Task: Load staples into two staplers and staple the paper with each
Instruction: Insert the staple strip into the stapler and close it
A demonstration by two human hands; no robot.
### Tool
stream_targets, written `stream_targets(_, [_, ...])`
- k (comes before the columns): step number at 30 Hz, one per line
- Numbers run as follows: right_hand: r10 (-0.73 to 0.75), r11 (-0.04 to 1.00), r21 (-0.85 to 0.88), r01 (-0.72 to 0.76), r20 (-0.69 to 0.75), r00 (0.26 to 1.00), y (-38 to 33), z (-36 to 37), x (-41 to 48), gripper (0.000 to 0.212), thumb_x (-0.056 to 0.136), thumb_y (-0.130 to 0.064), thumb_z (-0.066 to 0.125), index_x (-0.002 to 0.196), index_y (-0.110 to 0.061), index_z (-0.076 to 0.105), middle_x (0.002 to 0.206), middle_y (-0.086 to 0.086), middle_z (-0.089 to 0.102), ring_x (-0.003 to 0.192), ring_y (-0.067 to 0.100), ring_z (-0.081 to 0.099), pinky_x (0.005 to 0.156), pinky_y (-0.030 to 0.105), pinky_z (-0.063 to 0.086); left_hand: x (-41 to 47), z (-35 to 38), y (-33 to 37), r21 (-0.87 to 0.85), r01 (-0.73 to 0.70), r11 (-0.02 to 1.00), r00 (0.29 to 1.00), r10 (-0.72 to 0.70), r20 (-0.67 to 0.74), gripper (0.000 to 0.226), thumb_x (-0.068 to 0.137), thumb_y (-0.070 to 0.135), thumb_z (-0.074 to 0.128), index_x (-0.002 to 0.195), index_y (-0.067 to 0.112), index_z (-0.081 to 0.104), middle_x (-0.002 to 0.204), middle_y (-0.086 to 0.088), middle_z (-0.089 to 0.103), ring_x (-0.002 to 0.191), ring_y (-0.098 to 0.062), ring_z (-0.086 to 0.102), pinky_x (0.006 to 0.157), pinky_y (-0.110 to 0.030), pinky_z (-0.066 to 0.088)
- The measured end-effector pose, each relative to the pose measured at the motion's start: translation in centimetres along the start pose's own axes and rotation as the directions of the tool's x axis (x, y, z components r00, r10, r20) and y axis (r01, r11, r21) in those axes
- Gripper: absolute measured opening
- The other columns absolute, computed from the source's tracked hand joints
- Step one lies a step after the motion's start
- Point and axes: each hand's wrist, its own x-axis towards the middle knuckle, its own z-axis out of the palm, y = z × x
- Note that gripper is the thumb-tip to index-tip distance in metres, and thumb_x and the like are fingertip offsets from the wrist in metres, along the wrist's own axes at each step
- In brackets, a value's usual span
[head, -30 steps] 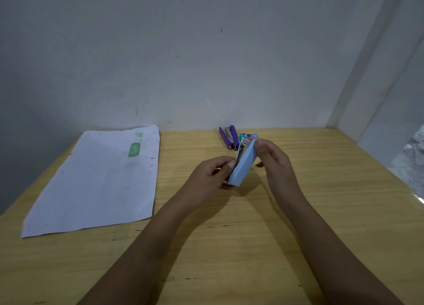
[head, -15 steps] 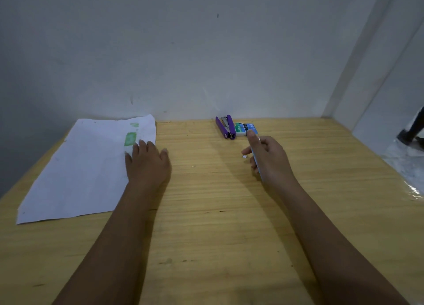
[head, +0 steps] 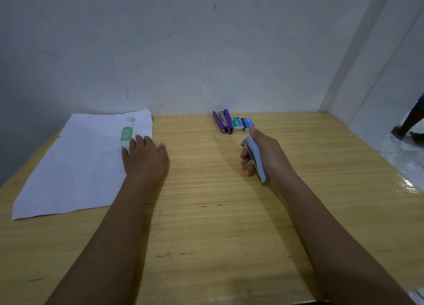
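Left hand (head: 143, 157) lies flat, steadying the paper (head: 78, 164) at centre left; right hand (head: 263, 154) grips the blue stapler (head: 258, 161), ready to staple.

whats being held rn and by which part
The right hand grips the light blue stapler round its body. The left hand holds nothing, resting flat on the paper.

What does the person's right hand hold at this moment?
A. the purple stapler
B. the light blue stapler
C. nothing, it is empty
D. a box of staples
B: the fingers of the right hand are curled round the light blue stapler, while the purple stapler lies untouched on the table near the wall.
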Motion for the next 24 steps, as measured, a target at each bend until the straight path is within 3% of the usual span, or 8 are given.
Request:
stream_targets(6, [0.013,0.952,0.305,-0.012,-0.002,1.0,-0.1,-0.7,0.1,0.04,0.09,-0.029,0.032,0.069,-0.007,0.057,0.058,0.007,0.058,0.053,0.017,0.047,0.051,0.024,0.042,0.0,-0.2,0.1,0.009,0.006,1.0,1.0,-0.006,0.017,0.059,0.1,0.038,0.022,0.146,0.002,0.02,0.157,-0.018,0.014,0.146,-0.032,0.01,0.118,-0.049,0.007])
stream_targets(10, [0.061,0.752,0.655,-0.074,0.042,0.997,-0.6,-2.0,0.4,0.032,0.083,-0.025,0.037,0.066,-0.004,0.054,0.059,0.008,0.053,0.051,0.018,0.046,0.049,0.02,0.045,0.0,-0.3,0.2,0.011,0.01,1.0,1.0,-0.01,0.024,0.058,0.1,0.037,0.021,0.147,0.001,0.019,0.157,-0.018,0.013,0.146,-0.032,0.009,0.118,-0.049,0.006])
stream_targets(14, [0.068,0.639,0.763,-0.099,0.072,0.995,-0.6,-3.5,0.7,0.036,0.087,-0.034,0.046,0.067,-0.006,0.057,0.055,0.001,0.052,0.046,0.013,0.047,0.046,0.017,0.044,0.1,-0.2,0.1,0.019,0.013,1.0,1.0,-0.014,0.025,0.058,0.1,0.037,0.022,0.146,0.001,0.02,0.157,-0.018,0.013,0.146,-0.032,0.01,0.117,-0.049,0.006])
stream_targets(18, [0.095,0.382,0.904,-0.191,0.168,0.981,-0.1,-4.3,1.0,0.033,0.092,-0.025,0.041,0.073,-0.005,0.06,0.055,0.001,0.056,0.043,0.014,0.053,0.046,0.017,0.048,0.0,-0.2,0.2,0.014,0.016,1.0,0.999,-0.017,0.038,0.059,0.1,0.037,0.022,0.147,0.002,0.019,0.157,-0.018,0.012,0.146,-0.032,0.009,0.117,-0.048,0.005])
stream_targets(22, [0.173,0.213,0.976,-0.054,0.017,0.985,0.5,-4.2,1.2,0.036,0.098,-0.014,0.033,0.076,-0.001,0.058,0.054,0.011,0.066,0.054,0.018,0.065,0.046,0.026,0.055,0.0,-0.3,0.3,0.011,0.019,1.0,0.999,-0.019,0.035,0.059,0.1,0.036,0.022,0.147,0.001,0.019,0.157,-0.019,0.012,0.146,-0.032,0.008,0.117,-0.048,0.004])
stream_targets(24, [0.192,-0.011,0.991,-0.137,0.136,0.972,0.6,-4.3,0.9,0.04,0.097,-0.019,0.038,0.082,0.009,0.062,0.07,0.023,0.067,0.071,0.023,0.066,0.039,0.031,0.053,0.0,-0.3,0.2,0.011,0.017,1.0,0.999,-0.018,0.036,0.059,0.1,0.036,0.022,0.147,0.001,0.019,0.157,-0.019,0.012,0.146,-0.032,0.008,0.117,-0.049,0.004])
